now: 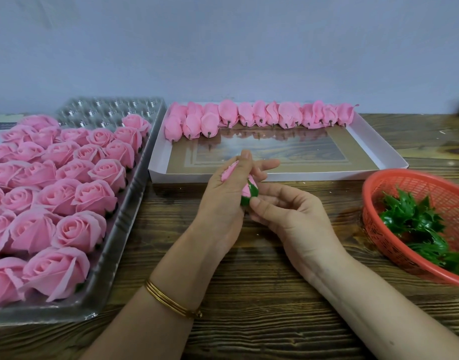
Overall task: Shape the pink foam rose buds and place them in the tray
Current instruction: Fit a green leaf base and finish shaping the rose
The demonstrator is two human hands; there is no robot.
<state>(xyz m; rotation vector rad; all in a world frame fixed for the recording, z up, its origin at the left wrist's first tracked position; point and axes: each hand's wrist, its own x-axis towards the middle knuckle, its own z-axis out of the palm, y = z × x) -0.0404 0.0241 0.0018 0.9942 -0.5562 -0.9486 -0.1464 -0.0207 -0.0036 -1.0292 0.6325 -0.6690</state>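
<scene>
Dark, wood-grained worktop [249, 294] runs up to a plain grey-blue wall [223, 48]. Over its middle we hold one pink foam rose bud [250, 189] in both hands, just in front of the white tray [275, 175] and not yet in it. Our left hand [223, 201], with thin gold bangles [171, 298] on its wrist, has its fingers curled round the bud's petals, the thumb lying across the pink foam. Our right hand [293, 214] pinches the green base of the same bud, with the thumb tip on it and the fingers curled behind. Finished buds [249, 115] lie side by side along the white tray's far edge, stems pointing towards us, with a few more doubled up at the left end. On our left a clear plastic tray [135, 183] holds rows of open pink roses [67, 198]. On our right a red mesh basket [394, 183] holds green leafy pieces [415, 224].
</scene>
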